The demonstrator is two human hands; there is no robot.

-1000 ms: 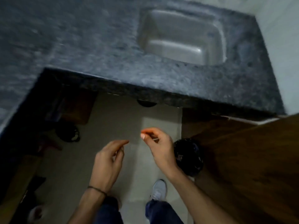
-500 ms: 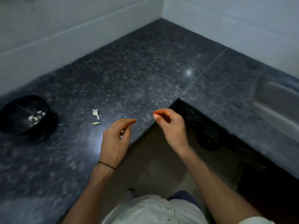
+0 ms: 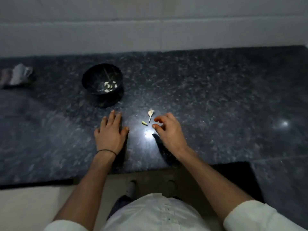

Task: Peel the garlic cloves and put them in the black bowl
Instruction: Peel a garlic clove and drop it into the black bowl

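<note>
The black bowl (image 3: 102, 80) stands on the dark granite counter (image 3: 216, 97), with several peeled white cloves (image 3: 110, 85) inside. Two small garlic pieces lie on the counter in front of it: a pale stemmed one (image 3: 150, 114) and a small yellowish one (image 3: 144, 123). My left hand (image 3: 110, 132) rests flat on the counter, fingers spread, holding nothing, just below the bowl. My right hand (image 3: 168, 130) hovers just right of the garlic pieces, thumb and forefinger apart and curled, empty.
A crumpled grey-white wrapper (image 3: 16, 75) lies at the far left of the counter. A white tiled wall (image 3: 150, 30) runs behind. The counter's front edge is close to my body and steps forward on the right; the floor and my shoes show below.
The view swung from the sink and floor to the counter with the bowl. My left hand dropped flat onto the counter; my right hand moved beside the garlic pieces.
</note>
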